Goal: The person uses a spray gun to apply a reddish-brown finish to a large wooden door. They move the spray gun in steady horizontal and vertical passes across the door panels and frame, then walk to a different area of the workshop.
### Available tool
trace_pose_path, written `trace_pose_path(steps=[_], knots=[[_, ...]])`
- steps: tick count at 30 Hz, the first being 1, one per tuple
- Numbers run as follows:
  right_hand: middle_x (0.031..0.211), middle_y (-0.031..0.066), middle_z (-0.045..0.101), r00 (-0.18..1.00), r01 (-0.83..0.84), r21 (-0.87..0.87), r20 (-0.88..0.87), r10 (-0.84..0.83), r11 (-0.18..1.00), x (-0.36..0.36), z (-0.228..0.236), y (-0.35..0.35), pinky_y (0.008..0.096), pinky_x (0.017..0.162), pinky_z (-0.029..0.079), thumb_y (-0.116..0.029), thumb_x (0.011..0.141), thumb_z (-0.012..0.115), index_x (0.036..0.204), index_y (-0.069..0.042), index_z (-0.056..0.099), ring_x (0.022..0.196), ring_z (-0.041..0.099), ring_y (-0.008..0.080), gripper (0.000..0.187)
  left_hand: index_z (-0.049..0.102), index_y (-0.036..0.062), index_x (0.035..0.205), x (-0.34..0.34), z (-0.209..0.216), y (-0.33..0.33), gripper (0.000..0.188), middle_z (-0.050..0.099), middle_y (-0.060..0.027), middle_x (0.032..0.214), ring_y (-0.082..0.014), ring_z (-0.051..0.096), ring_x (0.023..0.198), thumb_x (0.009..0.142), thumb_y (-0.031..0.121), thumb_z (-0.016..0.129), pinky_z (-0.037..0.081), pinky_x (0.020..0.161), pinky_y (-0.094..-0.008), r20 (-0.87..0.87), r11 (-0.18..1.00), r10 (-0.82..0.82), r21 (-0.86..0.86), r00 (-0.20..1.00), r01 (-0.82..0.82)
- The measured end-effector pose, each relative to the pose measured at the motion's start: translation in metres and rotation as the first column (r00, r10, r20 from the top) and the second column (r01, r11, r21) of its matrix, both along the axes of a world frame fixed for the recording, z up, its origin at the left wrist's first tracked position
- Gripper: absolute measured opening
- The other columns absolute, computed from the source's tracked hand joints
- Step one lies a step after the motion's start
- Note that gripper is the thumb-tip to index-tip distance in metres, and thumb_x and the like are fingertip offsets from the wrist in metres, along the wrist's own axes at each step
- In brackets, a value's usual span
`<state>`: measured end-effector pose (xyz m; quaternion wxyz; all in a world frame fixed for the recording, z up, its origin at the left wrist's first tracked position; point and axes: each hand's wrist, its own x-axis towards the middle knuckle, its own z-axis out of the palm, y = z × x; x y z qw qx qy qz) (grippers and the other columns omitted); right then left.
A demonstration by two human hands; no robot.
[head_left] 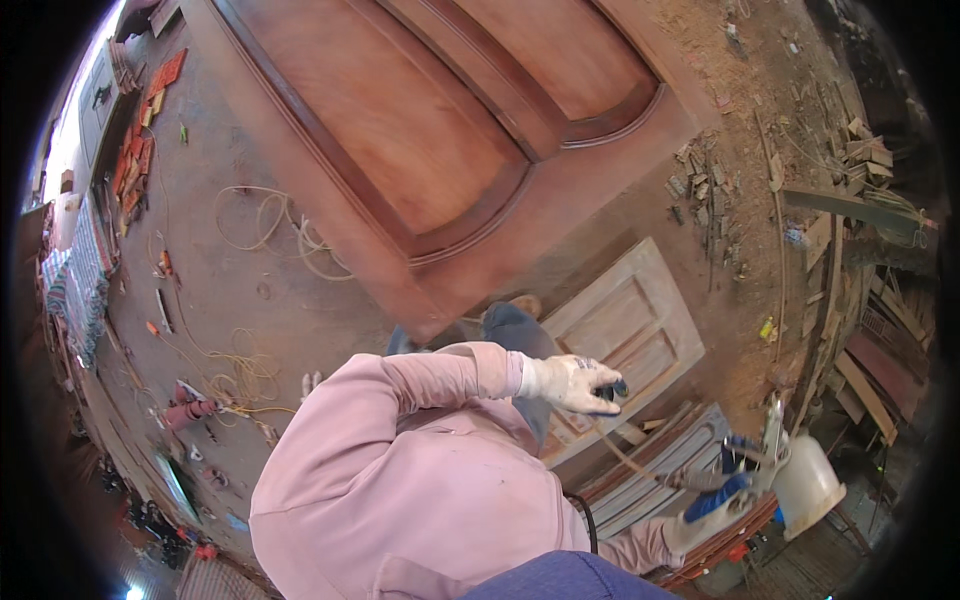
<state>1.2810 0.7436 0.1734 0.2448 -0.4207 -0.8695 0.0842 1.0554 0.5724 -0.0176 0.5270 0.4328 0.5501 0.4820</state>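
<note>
My left hand [572, 384], in a white glove with a dark-coated palm, is bent across my body with its fingers curled. What it holds, if anything, I cannot make out. A tan hose [628, 458] runs from just below it toward the spray gun. My right hand [715, 497], in a blue-coated glove, grips a metal spray gun [774, 432] with a whitish cup [808, 484] at lower right. Ahead of me lies a large reddish-brown panelled door [400, 120]. Both hands are apart from it.
A paler panelled door [650, 330] lies below the large one, near my legs. Another grey panel [670, 470] sits under the hose. Coiled hoses [262, 218] and a yellow cord [245, 375] lie on the left floor. Scrap wood [868, 385] is heaped at the right.
</note>
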Motion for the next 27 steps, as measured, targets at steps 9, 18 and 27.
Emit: trace_pose_path(steps=[9, 18, 27], knots=[[0.118, 0.0188, 0.06, 0.776, -0.502, -0.496, -0.62, 0.116, 0.708, -0.128, -0.023, 0.135, 0.0365, 0.077, 0.059, -0.05, 0.095, 0.057, 0.137, 0.005, 0.043, 0.098, 0.066, 0.0278, 0.071, 0.054, 0.0057, 0.13, -0.003, -0.031, 0.09, 0.06, 0.064, -0.0135, 0.118, -0.0275, 0.061, 0.111, 0.09, 0.05, 0.06, 0.047, 0.097, -0.0363, -0.04, 0.966, 0.137, -0.218, 0.99, -0.142], [0.109, 0.0199, 0.062, 0.695, -0.668, -0.459, -0.665, 0.272, 0.585, -0.233, 0.01, 0.265, 0.0362, 0.067, 0.059, -0.054, 0.095, 0.055, 0.131, 0.009, 0.044, 0.091, 0.066, 0.0281, 0.073, 0.042, 0.0058, 0.144, 0.011, -0.003, 0.254, 0.082, 0.049, -0.0199, 0.139, -0.0353, 0.044, 0.133, 0.083, 0.058, 0.064, 0.034, 0.112, -0.0414, -0.085, 0.985, -0.17, -0.043, 0.982, 0.167], [0.127, 0.0251, 0.056, 0.462, -0.853, -0.275, -0.794, 0.396, 0.444, -0.413, 0.136, 0.467, 0.0433, 0.097, 0.051, -0.055, 0.098, 0.045, 0.139, 0.01, 0.036, 0.121, 0.055, 0.0348, 0.078, 0.066, 0.009, 0.112, -0.113, -0.161, 0.394, 0.042, 0.069, -0.0164, 0.109, -0.034, 0.063, 0.108, 0.093, 0.044, 0.052, 0.047, 0.092, -0.0445, -0.188, 0.946, -0.192, -0.297, 0.963, 0.131]])
